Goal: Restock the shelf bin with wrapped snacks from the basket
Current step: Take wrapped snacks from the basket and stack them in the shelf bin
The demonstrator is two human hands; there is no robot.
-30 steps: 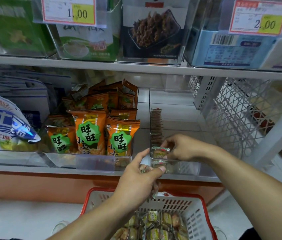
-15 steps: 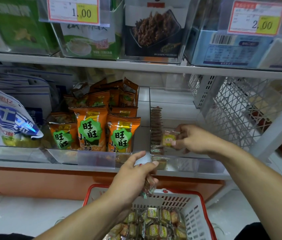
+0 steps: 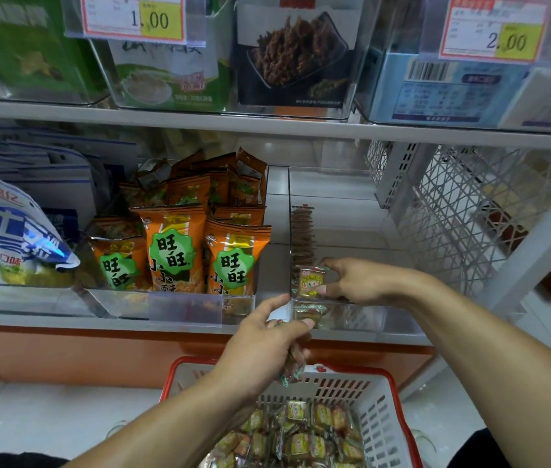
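Right hand (image 3: pixel 365 282) pinching a wrapped snack (image 3: pixel 311 282) into the clear bin (image 3: pixel 361 319), centre frame — left hand (image 3: pixel 267 346) clutching spare snacks (image 3: pixel 292 366). Light, crinkly, slippery — best pinched by the edges.

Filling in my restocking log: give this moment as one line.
right hand: setting wrapped snack in clear bin | left hand: holding more snacks | basket: snacks remain

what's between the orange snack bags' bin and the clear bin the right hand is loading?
Head view: only a bare strip of white shelf between the orange snack bags and the clear bin, where the right hand holds a wrapped snack.
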